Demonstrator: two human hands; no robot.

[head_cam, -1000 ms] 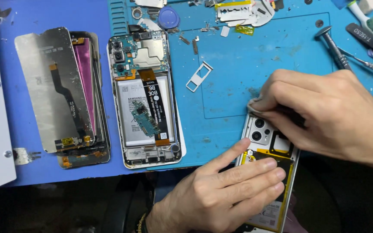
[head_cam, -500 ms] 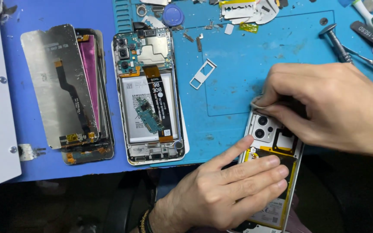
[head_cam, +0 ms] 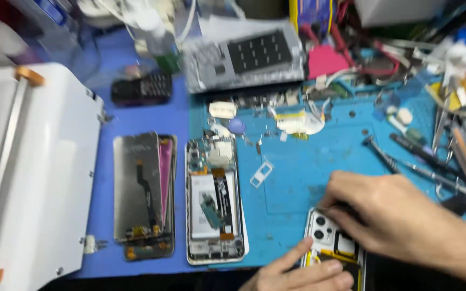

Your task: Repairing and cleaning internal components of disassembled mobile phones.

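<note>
white opened phone (head_cam: 334, 245) under both hands; right hand (head_cam: 384, 215) pinching its top, left hand (head_cam: 303, 272) flat.

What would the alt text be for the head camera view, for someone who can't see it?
Two bare hands work on an opened white phone at the near edge of a blue repair mat: the right hand covers its top, the left hand steadies its lower part. Another opened phone and a detached screen lie to the left.

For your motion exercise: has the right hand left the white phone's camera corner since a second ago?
No. The right hand still rests on the white phone at that corner; only the view tilted.
</note>
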